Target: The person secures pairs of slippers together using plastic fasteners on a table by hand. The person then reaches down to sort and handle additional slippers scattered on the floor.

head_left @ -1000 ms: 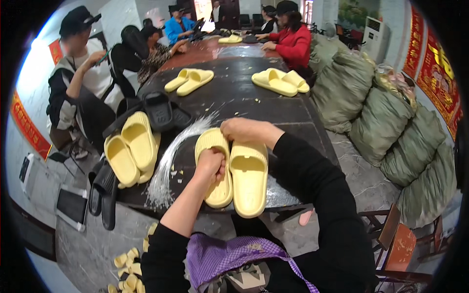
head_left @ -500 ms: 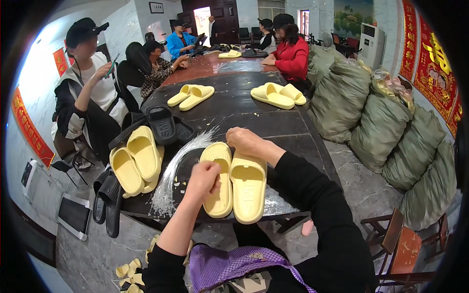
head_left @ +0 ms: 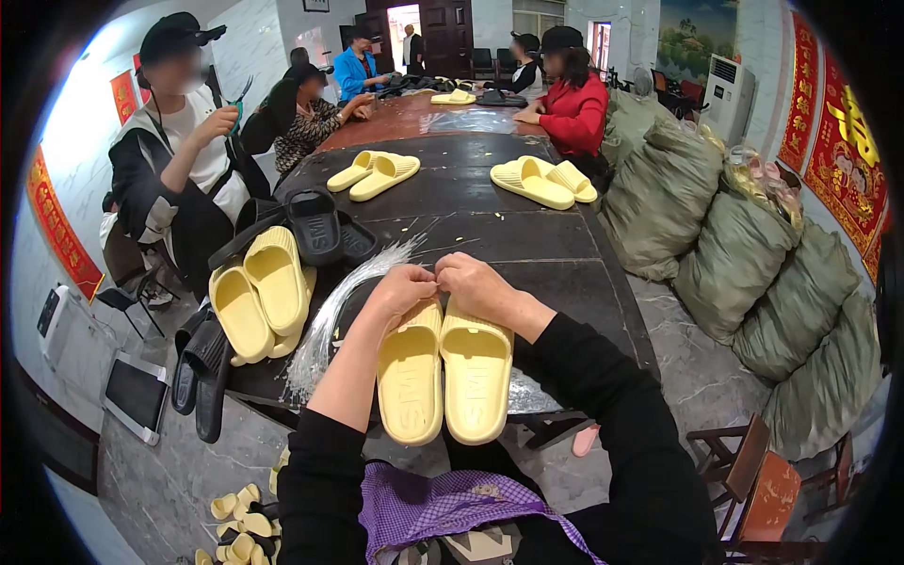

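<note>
Side by side in front of me lie a left yellow slipper (head_left: 410, 386) and a right yellow slipper (head_left: 476, 386), heels toward me and jutting past the table's near edge. At their toe ends, my left hand (head_left: 400, 294) and my right hand (head_left: 478, 290) meet with fingertips pinched together. Whatever is between the fingers is too small or hidden to make out. A bundle of clear plastic strands (head_left: 325, 334) fans over the table just left of the slippers. Beyond it are stacked yellow slippers (head_left: 275, 292) and black slippers (head_left: 315, 226).
More yellow pairs (head_left: 384, 176) (head_left: 537, 182) lie farther up the dark table (head_left: 556, 273). At left, a person holds scissors (head_left: 237, 108); others sit along the far table. Bulging green sacks (head_left: 734, 254) line the right. Slippers (head_left: 243, 523) are piled on the floor, lower left.
My left hand has moved from over the left slipper up to the toe ends, joining my right hand. The left slipper has shifted slightly toward me, level with the right one.
</note>
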A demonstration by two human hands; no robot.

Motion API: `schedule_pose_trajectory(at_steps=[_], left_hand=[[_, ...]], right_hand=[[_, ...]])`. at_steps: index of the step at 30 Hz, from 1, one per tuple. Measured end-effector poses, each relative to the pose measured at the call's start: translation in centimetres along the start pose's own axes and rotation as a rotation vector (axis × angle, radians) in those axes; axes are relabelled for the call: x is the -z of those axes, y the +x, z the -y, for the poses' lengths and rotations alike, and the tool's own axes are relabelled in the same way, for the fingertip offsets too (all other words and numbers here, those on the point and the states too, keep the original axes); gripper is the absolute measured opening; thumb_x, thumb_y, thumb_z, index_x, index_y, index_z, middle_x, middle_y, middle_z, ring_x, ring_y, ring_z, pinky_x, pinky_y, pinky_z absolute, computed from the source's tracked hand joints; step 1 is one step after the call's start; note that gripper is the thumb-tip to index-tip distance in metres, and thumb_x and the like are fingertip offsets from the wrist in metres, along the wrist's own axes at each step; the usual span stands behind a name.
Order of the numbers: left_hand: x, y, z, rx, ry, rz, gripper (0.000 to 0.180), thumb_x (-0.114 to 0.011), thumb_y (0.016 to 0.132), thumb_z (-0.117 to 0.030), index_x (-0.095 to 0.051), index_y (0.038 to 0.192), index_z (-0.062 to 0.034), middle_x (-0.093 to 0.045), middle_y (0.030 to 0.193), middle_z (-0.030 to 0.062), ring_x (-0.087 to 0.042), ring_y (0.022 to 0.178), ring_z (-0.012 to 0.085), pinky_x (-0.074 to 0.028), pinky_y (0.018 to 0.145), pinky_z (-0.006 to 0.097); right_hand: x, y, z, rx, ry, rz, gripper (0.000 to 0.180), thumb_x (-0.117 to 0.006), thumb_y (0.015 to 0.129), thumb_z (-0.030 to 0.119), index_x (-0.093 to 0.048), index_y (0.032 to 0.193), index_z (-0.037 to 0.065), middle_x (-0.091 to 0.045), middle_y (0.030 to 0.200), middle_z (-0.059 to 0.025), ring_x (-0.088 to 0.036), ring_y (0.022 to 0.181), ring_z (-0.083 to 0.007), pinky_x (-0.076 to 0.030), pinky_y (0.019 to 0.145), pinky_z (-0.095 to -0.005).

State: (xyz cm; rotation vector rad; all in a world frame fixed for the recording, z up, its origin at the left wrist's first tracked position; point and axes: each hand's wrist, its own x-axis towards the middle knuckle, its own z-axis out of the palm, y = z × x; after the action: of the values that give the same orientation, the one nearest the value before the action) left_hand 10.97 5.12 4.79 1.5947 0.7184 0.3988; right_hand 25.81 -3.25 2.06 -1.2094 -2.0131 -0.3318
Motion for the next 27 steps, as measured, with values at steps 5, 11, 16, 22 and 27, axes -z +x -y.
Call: schedule_pose_trajectory(at_steps=[5,11,16,22,27], left_hand=[[-0.5,0.2,0.7,-0.025,-0.016,-0.05,0.008,-0.061,0.078,-0.003,-0.06,0.085,0.0013,-0.061,0.076,0.007,-0.058,0.067,0.0127,-0.047,0.059,0.023],[-0.4,0.0,2.2,-0.044,-0.077,-0.097,0.008,-0.061,0.078,-0.003,-0.06,0.084,0.0019,-0.06,0.075,0.0069,-0.057,0.064,0.0127,-0.047,0.057,0.023],[0.3,1.0,2.7,-0.171,-0.225,-0.086,0.009,-0.06,0.08,-0.006,-0.06,0.085,0.0018,-0.059,0.075,0.0055,-0.056,0.065,0.0123,-0.046,0.057,0.024],[0.1,0.4,2.2,-0.111,-0.325,-0.098,0.01,-0.059,0.081,-0.006,-0.059,0.088,0.0006,-0.059,0.077,0.0052,-0.056,0.067,0.0117,-0.046,0.057,0.023],[-0.3,-0.1,2.3,-0.142,-0.323,-0.113,0.009,-0.059,0.081,-0.006,-0.059,0.088,0.0,-0.059,0.078,0.0056,-0.055,0.068,0.011,-0.046,0.058,0.022]], right_hand=[[0.1,-0.4,-0.6,-0.044,0.0,0.022,0.005,-0.058,0.067,0.001,-0.059,0.072,0.0,-0.058,0.083,-0.0116,-0.056,0.085,-0.0282,-0.048,0.072,-0.0345],[-0.2,-0.5,-0.1,-0.174,0.203,-0.057,0.007,-0.059,0.071,0.003,-0.064,0.073,-0.001,-0.061,0.076,-0.0122,-0.059,0.078,-0.0289,-0.048,0.069,-0.0342],[0.3,-0.2,0.4,-0.536,0.495,-0.052,0.011,-0.06,0.075,0.006,-0.067,0.08,-0.002,-0.065,0.072,-0.0111,-0.062,0.067,-0.0217,-0.048,0.064,-0.0304],[1.1,0.1,0.6,-0.842,0.694,0.039,0.015,-0.058,0.08,0.008,-0.065,0.09,-0.001,-0.065,0.074,-0.0036,-0.059,0.068,-0.0078,-0.046,0.061,-0.022],[0.9,-0.2,1.1,-0.768,0.703,0.015,0.013,-0.058,0.08,0.01,-0.062,0.087,-0.001,-0.064,0.073,-0.004,-0.058,0.067,-0.0067,-0.045,0.06,-0.0207]])
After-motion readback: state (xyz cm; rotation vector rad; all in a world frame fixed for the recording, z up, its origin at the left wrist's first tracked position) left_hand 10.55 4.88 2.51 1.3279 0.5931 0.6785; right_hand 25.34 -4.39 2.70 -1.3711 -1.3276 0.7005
